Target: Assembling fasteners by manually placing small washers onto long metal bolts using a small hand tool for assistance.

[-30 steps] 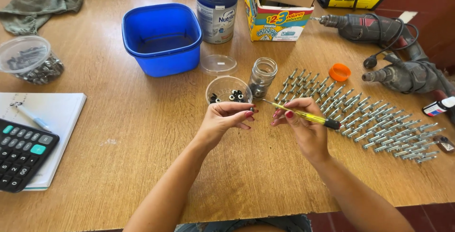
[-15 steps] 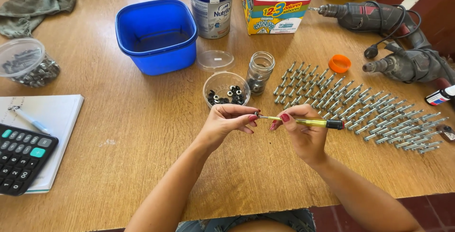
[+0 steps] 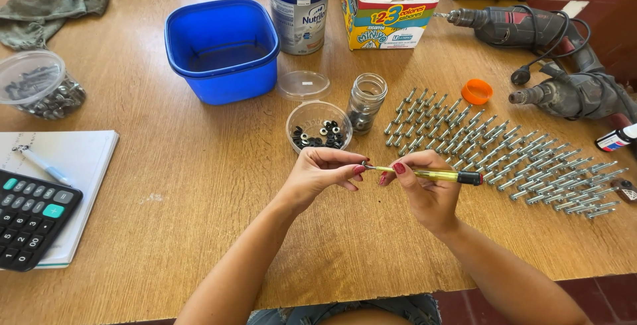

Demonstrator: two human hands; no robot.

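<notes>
Above wooden table [image 3: 199, 186], right hand [image 3: 424, 189] pinches level screwdriver [image 3: 424, 174], tip toward left hand [image 3: 325, 176], seemingly pinched.

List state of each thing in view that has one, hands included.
left hand: fingertips pinched at the screwdriver tip
right hand: closed on yellow screwdriver, held level
blue tub: open, looks empty
clear cup: open, holds small black pieces
glass jar: upright, lid off
orange cap: off, lying on table
clear lid: off, flat on table
tall can: upright, lidded
bolts: laid in rows

Wood table [image 3: 186, 186] w/ blue tub [image 3: 222, 50], bolt rows [image 3: 504, 152], drills [image 3: 570, 93]
</notes>
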